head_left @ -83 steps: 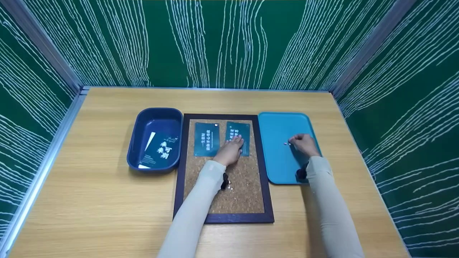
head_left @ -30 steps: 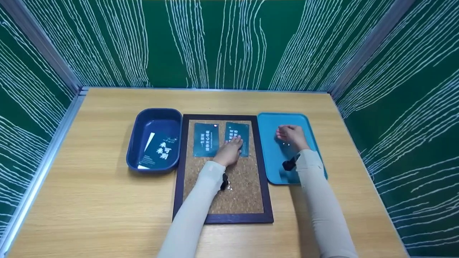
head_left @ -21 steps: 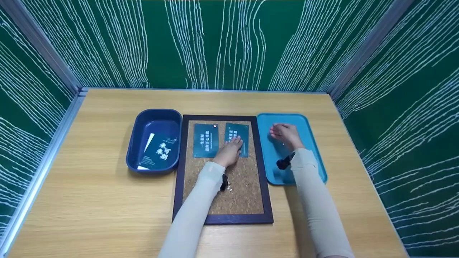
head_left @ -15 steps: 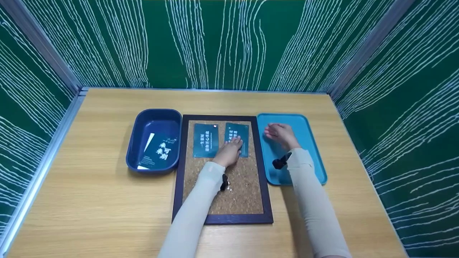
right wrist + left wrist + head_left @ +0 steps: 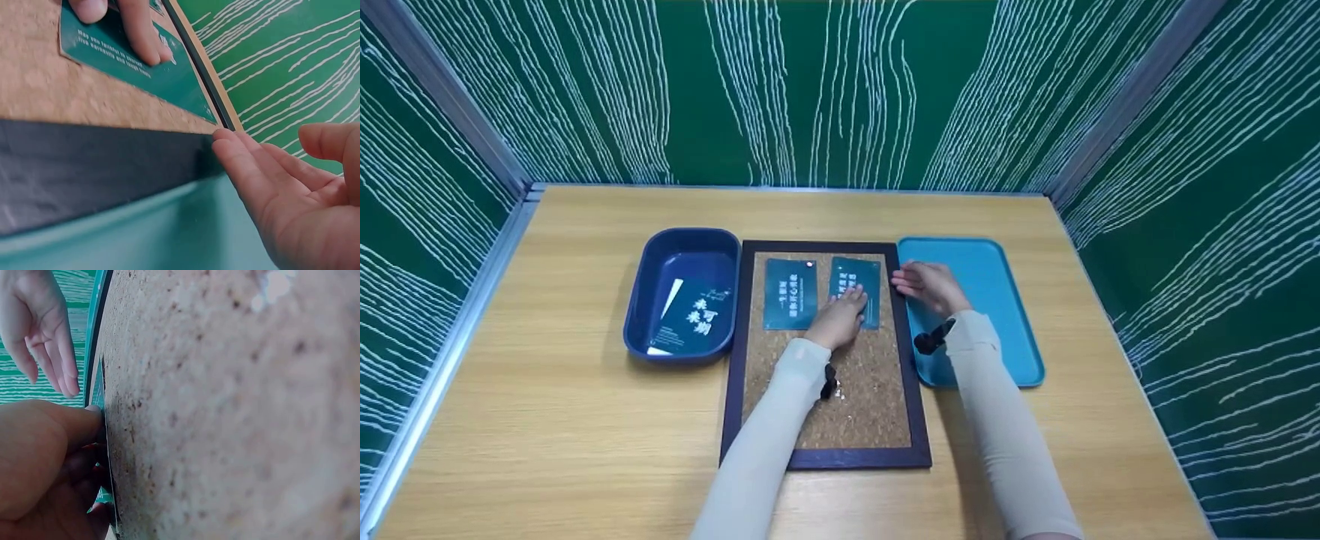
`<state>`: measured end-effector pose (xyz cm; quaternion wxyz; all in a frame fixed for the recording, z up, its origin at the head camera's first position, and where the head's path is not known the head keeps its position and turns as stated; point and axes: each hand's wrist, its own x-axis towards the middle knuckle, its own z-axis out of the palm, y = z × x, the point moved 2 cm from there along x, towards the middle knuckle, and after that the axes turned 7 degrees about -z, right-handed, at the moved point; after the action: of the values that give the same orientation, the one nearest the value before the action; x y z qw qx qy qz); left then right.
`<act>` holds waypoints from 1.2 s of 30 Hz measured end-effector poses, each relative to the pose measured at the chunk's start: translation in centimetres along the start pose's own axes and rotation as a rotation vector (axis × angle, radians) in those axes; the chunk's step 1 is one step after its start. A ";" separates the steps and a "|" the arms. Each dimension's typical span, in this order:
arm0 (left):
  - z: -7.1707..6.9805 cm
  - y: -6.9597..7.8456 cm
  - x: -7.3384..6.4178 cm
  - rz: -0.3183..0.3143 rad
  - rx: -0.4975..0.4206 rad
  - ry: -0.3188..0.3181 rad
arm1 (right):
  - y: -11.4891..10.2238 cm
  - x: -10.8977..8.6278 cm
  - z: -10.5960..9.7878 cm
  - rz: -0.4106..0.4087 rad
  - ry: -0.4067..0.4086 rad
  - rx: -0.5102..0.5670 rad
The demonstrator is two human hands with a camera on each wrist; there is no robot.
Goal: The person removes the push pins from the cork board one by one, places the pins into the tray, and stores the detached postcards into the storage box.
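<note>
My left hand (image 5: pixel 838 321) lies on the lower part of the right green card (image 5: pixel 856 271), its fingers pressing the card to the cork board (image 5: pixel 870 420). In the right wrist view the tips of the left fingers (image 5: pixel 145 39) touch this printed card. My right hand (image 5: pixel 934 289) hovers at the board's dark right frame edge, beside the blue tray (image 5: pixel 997 315). Its fingers are extended, the thumb stands apart, and nothing shows between them. A second green card (image 5: pixel 791 296) lies on the board to the left, with a small pale pin (image 5: pixel 810 264) at its upper right corner.
A dark blue bin (image 5: pixel 682 244) stands left of the board, holding several cards (image 5: pixel 697 319). Small clear pins (image 5: pixel 840 391) lie on the cork near the left wrist. The tray adjoins the board's right side. Green patterned panels (image 5: pixel 840 90) enclose the table (image 5: pixel 547 420).
My right hand has moved left from the small clear pieces in the tray to the board's right edge, its fingers straightening. The left hand stays on the right card.
</note>
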<state>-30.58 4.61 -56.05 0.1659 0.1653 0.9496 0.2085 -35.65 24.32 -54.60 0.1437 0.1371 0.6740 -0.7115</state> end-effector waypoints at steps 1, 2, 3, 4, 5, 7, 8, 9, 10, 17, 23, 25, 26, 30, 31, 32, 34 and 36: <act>0.0 0.0 0.0 0.001 0.003 0.000 | 0.1 0.0 0.2 0.004 -0.004 0.007; 0.0 0.0 0.0 0.003 0.005 0.002 | 0.1 0.1 0.4 0.007 -0.011 0.011; 0.0 0.0 0.1 0.003 0.008 0.002 | 0.1 0.1 0.5 0.009 -0.017 0.017; 0.1 0.0 0.1 0.005 0.012 0.003 | 0.2 0.1 0.7 0.011 -0.020 0.028; 0.1 0.0 0.1 0.007 0.015 0.004 | 0.2 0.1 0.9 0.010 -0.030 0.036; 0.1 0.0 0.2 0.009 0.021 0.006 | 0.3 0.1 1.1 0.009 -0.038 0.046; 0.1 0.0 0.2 0.009 0.022 0.005 | 0.4 0.1 1.3 0.009 -0.040 0.043; 0.1 0.0 0.2 0.010 0.022 0.005 | 0.4 0.1 1.4 0.007 -0.041 0.040; 0.1 0.0 0.2 0.011 0.023 0.006 | 0.4 0.1 1.5 0.005 -0.041 0.033; 0.1 0.0 0.1 0.011 0.028 0.016 | 0.6 0.3 1.8 0.008 -0.018 0.016; 0.2 0.0 0.2 0.012 0.029 0.023 | 0.8 0.5 2.1 0.022 -0.001 0.025; 0.2 -0.1 0.2 0.012 0.032 0.024 | 0.8 0.5 2.2 0.019 0.001 0.015; 0.2 -0.1 0.2 0.010 0.033 0.025 | 0.8 0.5 2.2 0.017 0.003 0.010; 0.3 -0.1 0.3 0.010 0.040 0.024 | 0.8 0.4 2.2 0.016 0.009 -0.006; 0.3 -0.1 0.3 0.011 0.038 0.022 | 0.8 0.4 2.3 0.016 0.009 -0.010; 0.2 -0.1 0.2 0.012 0.035 0.020 | 0.9 0.4 2.3 0.015 0.006 -0.013; 0.2 -0.1 0.2 0.015 0.028 0.015 | 0.9 0.5 2.3 0.011 0.001 -0.018; 0.1 -0.1 0.1 0.016 0.020 0.010 | 0.9 0.5 2.4 0.008 0.003 -0.019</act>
<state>-30.66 4.58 -56.27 0.1580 0.1733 0.9511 0.2011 -35.74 21.92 -55.50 0.1471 0.1396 0.6805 -0.7041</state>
